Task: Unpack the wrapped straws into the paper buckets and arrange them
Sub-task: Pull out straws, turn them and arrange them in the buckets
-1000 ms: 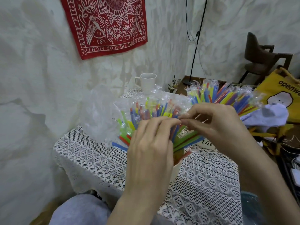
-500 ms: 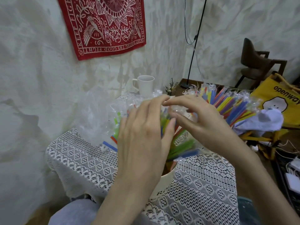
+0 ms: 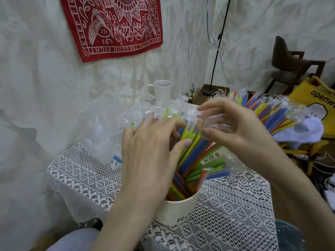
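Both hands have parted since half a second ago: the right hand (image 3: pixel 235 131) has drawn off to the right, so coloured straws show between the 2 where they overlapped before.

Around them, a white lace cloth covers the tabletop (image 3: pixel 235 205). A white mug (image 3: pixel 162 91) stands at the far edge, near the pale textured wall, where a red patterned bandana (image 3: pixel 112 26) hangs. Crumpled clear plastic wrapping (image 3: pixel 101 131) lies on the left of the cloth. To the right, off the tabletop, are a dark wooden chair (image 3: pixel 290 64), a yellow printed bag (image 3: pixel 319 98) and a white cloth (image 3: pixel 299 131). A black lamp pole (image 3: pixel 218 46) rises in the corner.

The left hand (image 3: pixel 150 156) reaches in from below, palm down, fingers spread and bent over the straw tops, its thumb touching a yellow straw. The right hand comes from the right, its fingers curled like a claw, fingertips touching the clear wrapper ends; whether it pinches any 1 straw I cannot tell.

The cream paper bucket (image 3: pixel 177 209) stands on the cloth just under the left wrist, and its bunch of wrapped plastic straws (image 3: pixel 197 151) fans up and out between the 2 hands. A second fan of wrapped straws (image 3: pixel 268 113) stands behind the right hand, its bucket hidden.
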